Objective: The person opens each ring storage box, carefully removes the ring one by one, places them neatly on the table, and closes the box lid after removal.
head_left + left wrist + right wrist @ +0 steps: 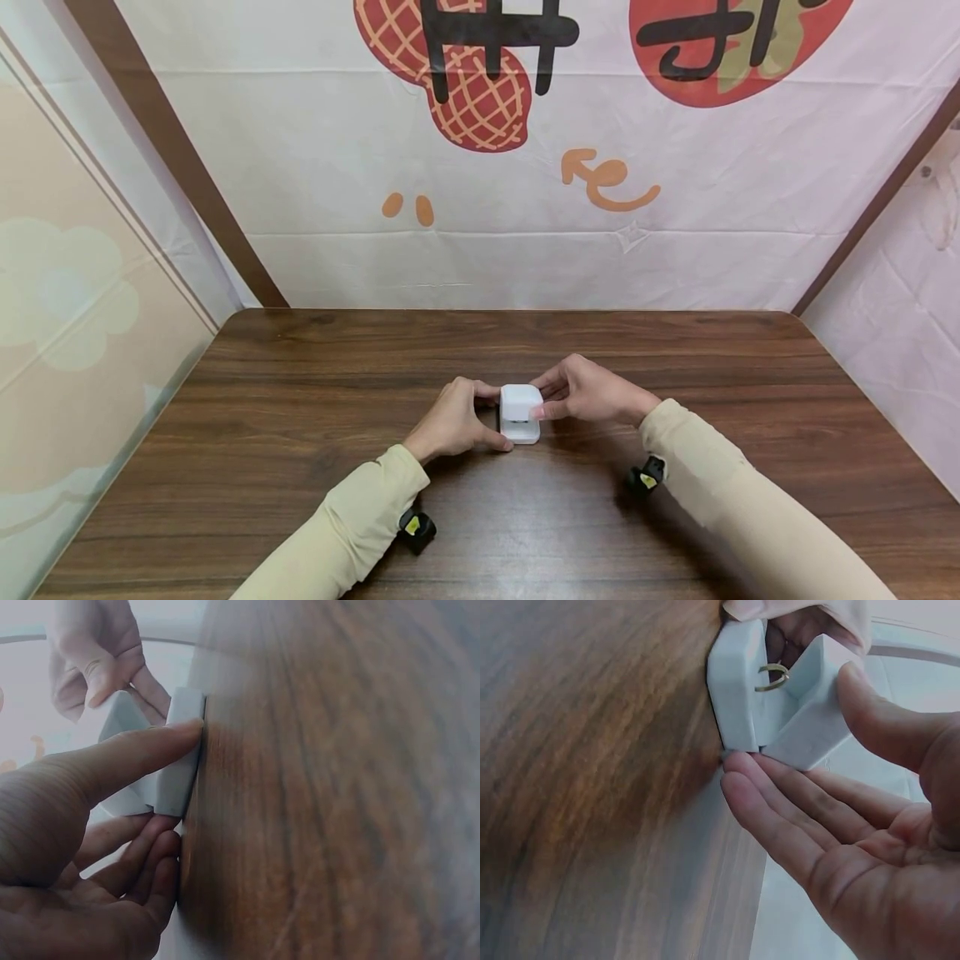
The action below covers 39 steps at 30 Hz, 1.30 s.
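A small white ring box (517,402) stands on the table between both hands, its lid (819,712) tilted partway up from the base (735,694). Inside the box a gold ring (784,675) shows in the right wrist view. My left hand (453,419) holds the base from the left, thumb at the front edge and fingers at the back. From the right, my right hand (592,393) grips the lid, its thumb on the lid's edge and its fingers behind near the hinge side. The left wrist view hides the ring behind the box walls.
The box rests on a dark brown wooden table (300,375). Behind the table hangs a white printed cloth (322,167), with more cloth along both sides. Each sleeve carries a small black wrist camera, the left one (416,531) close above the tabletop.
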Motion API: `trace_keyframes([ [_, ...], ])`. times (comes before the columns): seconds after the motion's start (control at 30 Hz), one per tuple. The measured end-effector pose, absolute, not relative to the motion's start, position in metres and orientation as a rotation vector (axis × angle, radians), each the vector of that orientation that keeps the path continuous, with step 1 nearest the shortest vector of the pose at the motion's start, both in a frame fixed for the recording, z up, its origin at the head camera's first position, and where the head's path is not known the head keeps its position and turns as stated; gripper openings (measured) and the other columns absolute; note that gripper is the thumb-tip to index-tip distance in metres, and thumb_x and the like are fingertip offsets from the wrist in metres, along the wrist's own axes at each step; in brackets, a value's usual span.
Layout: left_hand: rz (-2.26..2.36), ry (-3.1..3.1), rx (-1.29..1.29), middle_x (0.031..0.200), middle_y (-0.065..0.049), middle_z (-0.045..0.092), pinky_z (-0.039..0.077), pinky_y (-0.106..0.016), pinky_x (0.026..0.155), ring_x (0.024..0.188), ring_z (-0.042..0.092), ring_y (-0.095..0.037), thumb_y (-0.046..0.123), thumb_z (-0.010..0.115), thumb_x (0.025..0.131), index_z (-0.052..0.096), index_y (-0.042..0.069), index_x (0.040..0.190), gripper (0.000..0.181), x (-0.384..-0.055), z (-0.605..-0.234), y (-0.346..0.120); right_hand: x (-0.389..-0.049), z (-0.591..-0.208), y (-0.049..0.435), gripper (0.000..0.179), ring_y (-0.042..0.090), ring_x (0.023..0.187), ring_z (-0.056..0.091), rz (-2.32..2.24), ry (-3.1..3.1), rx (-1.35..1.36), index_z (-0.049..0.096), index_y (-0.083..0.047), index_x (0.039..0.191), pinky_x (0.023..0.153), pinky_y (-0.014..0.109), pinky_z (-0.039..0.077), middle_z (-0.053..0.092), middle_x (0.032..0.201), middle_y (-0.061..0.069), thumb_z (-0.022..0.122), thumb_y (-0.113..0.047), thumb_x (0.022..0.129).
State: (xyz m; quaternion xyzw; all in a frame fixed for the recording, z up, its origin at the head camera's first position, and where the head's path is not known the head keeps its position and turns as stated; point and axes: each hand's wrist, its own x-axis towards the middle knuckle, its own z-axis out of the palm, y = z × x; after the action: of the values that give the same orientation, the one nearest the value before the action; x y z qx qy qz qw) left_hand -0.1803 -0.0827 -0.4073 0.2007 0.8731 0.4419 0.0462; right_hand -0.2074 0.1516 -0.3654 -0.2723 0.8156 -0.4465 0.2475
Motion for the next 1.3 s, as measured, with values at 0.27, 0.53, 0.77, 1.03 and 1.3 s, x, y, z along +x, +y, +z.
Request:
trace_keyframes([
  [0.27,1.351,2.65,0.612,0.104,-0.009,0.074,0.054,-0.04,0.093,0.101,0.067,-0.023,0.007,0.098,0.06,0.073,-0.004,0.116,0.062,-0.181,-0.406,-0.081,-0.212,-0.365,0.155,0.038,0.023,0.104,0.068,-1.229,2.184,-0.705,0.061,0.014,0.128,0.09,0.034,0.056,0.073,0.111,0.016,0.066,-0.01,0.099],
  [0.53,1.341,2.652,0.614,0.104,-0.009,0.075,0.054,-0.04,0.091,0.1,0.067,-0.025,0.008,0.098,0.059,0.073,-0.005,0.115,0.062,-0.182,-0.406,-0.081,-0.21,-0.372,0.157,0.037,0.026,0.103,0.069,-1.397,2.092,-0.567,0.057,0.018,0.127,0.093,0.04,0.056,0.07,0.114,0.023,0.056,-0.012,0.105],
  [0.77,1.346,2.653,0.588,0.104,-0.008,0.075,0.054,-0.039,0.092,0.1,0.067,-0.023,0.008,0.098,0.059,0.074,-0.004,0.114,0.06,-0.18,-0.404,-0.081,-0.199,-0.377,0.156,0.048,0.027,0.104,0.07,-1.421,2.211,-0.464,0.056,0.016,0.132,0.093,0.038,0.056,0.071,0.114,0.019,0.061,-0.023,0.104],
  [1.03,1.355,2.651,0.601,0.103,-0.007,0.074,0.054,-0.04,0.092,0.101,0.067,-0.024,0.01,0.098,0.061,0.074,-0.004,0.112,0.058,-0.179,-0.405,-0.081,-0.193,-0.38,0.158,0.05,0.03,0.108,0.069,-1.433,2.25,-0.48,0.053,0.017,0.134,0.092,0.038,0.056,0.068,0.12,0.024,0.061,-0.022,0.104],
  [1.3,1.35,2.679,0.61,0.098,-0.004,0.074,0.054,-0.04,0.091,0.097,0.067,-0.023,0.013,0.099,0.059,0.075,-0.001,0.109,0.057,-0.178,-0.406,-0.079,-0.193,-0.38,0.158,0.051,0.028,0.107,0.07,-1.444,2.239,-0.471,0.052,0.017,0.135,0.094,0.039,0.055,0.067,0.122,0.024,0.059,-0.023,0.104],
])
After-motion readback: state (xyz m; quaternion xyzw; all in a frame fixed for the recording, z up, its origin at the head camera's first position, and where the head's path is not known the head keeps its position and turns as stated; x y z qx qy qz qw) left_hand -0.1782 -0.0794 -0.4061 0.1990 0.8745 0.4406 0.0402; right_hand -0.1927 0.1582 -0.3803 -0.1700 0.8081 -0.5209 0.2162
